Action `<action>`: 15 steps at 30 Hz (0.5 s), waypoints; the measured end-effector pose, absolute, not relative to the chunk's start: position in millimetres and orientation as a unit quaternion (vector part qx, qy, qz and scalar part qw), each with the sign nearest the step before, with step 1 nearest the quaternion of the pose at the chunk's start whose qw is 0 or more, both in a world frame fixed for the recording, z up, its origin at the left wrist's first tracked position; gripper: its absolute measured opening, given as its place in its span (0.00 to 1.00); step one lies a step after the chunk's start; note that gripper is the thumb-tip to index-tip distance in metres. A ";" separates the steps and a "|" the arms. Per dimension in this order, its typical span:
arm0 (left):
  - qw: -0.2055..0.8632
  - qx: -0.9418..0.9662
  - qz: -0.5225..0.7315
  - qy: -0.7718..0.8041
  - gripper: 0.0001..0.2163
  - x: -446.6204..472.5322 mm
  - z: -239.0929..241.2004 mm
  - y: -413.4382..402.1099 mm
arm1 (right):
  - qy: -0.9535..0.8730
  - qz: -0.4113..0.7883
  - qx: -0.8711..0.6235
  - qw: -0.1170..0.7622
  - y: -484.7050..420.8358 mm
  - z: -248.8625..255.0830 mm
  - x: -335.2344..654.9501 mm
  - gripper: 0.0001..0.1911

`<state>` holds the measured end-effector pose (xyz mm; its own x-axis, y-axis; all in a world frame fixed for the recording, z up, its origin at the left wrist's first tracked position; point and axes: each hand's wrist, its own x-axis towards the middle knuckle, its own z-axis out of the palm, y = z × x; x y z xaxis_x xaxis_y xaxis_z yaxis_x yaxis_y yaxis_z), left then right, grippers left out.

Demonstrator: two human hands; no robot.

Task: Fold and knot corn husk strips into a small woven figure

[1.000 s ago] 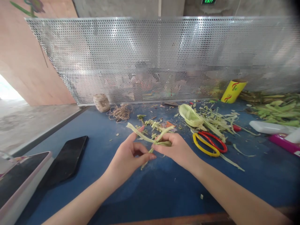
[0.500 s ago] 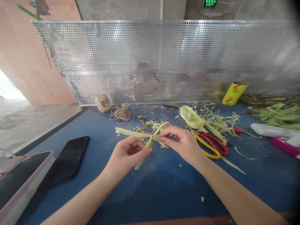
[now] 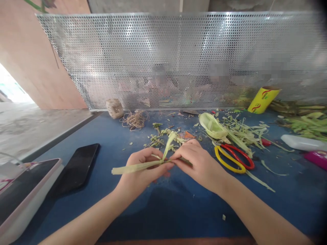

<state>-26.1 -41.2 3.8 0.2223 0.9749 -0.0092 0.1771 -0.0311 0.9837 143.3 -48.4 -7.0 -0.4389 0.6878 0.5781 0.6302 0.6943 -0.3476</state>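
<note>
Pale green husk strips (image 3: 139,167) cross at a small knot above the blue table (image 3: 153,221). My left hand (image 3: 143,165) is closed on them, thumb and fingers pinching beside the knot. One long strip runs left across its back; another stands upright from the crossing. From the right, my right hand (image 3: 192,158) pinches the strips close to the same knot, fingertips almost meeting those of the left. What lies under the fingers is hidden. Just right of my right hand are scissors (image 3: 233,158) with one yellow and one red handle loop.
A hollow green husk (image 3: 212,126) lies by shredded strips (image 3: 245,132). Tangled twine (image 3: 134,119) and a pale block (image 3: 114,108) sit at the back left. A black phone (image 3: 75,168) is at left, a yellow roll (image 3: 263,99) back right. Behind a perforated metal screen (image 3: 178,44), people show faintly.
The knotted strips have turned and come slightly lower. The long strip now crosses over my left hand, and another points up. My right hand's fingers have curled in closer to the knot.
</note>
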 end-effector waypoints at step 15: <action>0.565 0.568 0.413 0.432 0.07 -30.7 4.5 -34.6 | -0.841 0.133 -0.399 0.341 -44.5 3.8 159.1 0.07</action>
